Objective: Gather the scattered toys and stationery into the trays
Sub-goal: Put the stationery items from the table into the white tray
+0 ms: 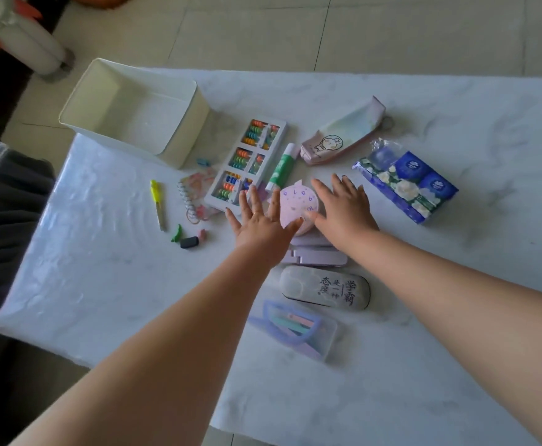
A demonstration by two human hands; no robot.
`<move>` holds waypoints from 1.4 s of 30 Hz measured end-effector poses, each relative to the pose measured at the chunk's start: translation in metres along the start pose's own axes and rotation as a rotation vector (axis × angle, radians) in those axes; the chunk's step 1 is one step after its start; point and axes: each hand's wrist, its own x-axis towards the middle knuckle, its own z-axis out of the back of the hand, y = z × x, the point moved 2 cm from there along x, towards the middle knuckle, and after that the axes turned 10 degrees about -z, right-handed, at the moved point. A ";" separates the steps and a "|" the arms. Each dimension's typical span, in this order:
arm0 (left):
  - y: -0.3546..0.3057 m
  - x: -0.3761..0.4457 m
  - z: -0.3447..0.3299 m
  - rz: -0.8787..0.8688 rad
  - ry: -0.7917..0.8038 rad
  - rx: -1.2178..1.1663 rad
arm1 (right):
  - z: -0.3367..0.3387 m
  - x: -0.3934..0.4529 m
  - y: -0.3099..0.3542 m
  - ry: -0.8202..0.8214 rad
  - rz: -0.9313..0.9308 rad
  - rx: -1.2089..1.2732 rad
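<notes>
Reaching over the counter (391, 365), both hands hover with fingers spread and gripping nothing: left hand (261, 225) and right hand (343, 209) flank the pink number dial (297, 204), which reads 6 to 10. Next, I judge, they grasp it and carry it to the white tray (128, 111). Handwritten Chinese characters mark the grey case (325, 286).

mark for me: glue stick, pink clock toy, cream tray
glue stick (281, 167), head view, on the green label mid-barrel.
pink clock toy (297, 201), head view, on the numbered face between the two hands.
cream tray (184, 140), head view, on its near right outer wall.
</notes>
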 end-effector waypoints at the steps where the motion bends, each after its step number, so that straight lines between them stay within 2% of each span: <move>1: 0.006 0.008 0.004 -0.012 -0.001 0.003 | 0.000 0.005 0.007 -0.008 -0.005 0.023; 6: 0.022 0.041 0.011 -0.053 0.017 0.004 | 0.006 0.018 0.035 -0.057 0.003 0.128; 13: 0.046 0.084 0.040 -0.296 -0.041 0.042 | 0.007 0.045 0.092 -0.123 -0.118 0.307; 16: 0.098 0.094 0.064 -0.373 -0.072 0.044 | -0.003 0.065 0.137 -0.170 -0.239 0.362; 20: 0.181 0.104 0.092 -0.443 -0.108 0.161 | -0.017 0.087 0.182 -0.186 -0.533 0.371; 23: 0.244 0.124 0.112 -0.426 -0.175 0.198 | -0.027 0.107 0.209 -0.187 -0.743 0.331; 26: 0.276 0.140 0.117 -0.351 -0.142 0.114 | -0.038 0.116 0.211 -0.175 -0.890 0.327; 28: 0.288 0.147 0.118 -0.368 -0.099 0.139 | -0.046 0.119 0.209 -0.125 -0.939 0.319; 31: 0.299 0.155 0.121 -0.469 -0.091 0.273 | -0.053 0.120 0.205 -0.100 -0.958 0.309; 36: 0.301 0.162 0.124 -0.539 -0.073 0.264 | -0.052 0.125 0.198 -0.111 -0.981 0.316; 42: 0.291 0.159 0.121 -0.476 -0.072 0.242 | -0.050 0.128 0.196 -0.042 -1.004 0.340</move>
